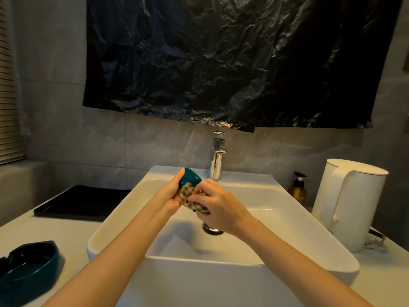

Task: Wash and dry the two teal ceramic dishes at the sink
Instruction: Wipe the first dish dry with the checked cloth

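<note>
- Left hand (170,193) is gripping the small teal ceramic dish (190,177) over the white rectangular basin (287,207); thumb is lying up along the near side, the other fingers are hidden behind it.
- Right hand (218,206) is pinching a checked beige-and-brown cloth (187,194) against the dish's lower edge; fingers are closed on the cloth, which is bunching between both hands.
- No water is running from the chrome tap (217,160), so this is reading as the wiping or drying step on the first dish; whether it is already rinsed, cannot tell.
- Dish is being held on edge, long axis running from lower near up and away toward the tap; which way its open face points, cannot tell.
- Second, larger dark teal oval ceramic dish (28,269) is sitting open side up on the white table (73,231), left of the basin, well apart from the hands.
- Next move is likely calling for turning the dish within the left-hand grip so the cloth reaches the uncovered surfaces, keeping it firm, since glazed ceramic is probably slippery when wet.
</note>
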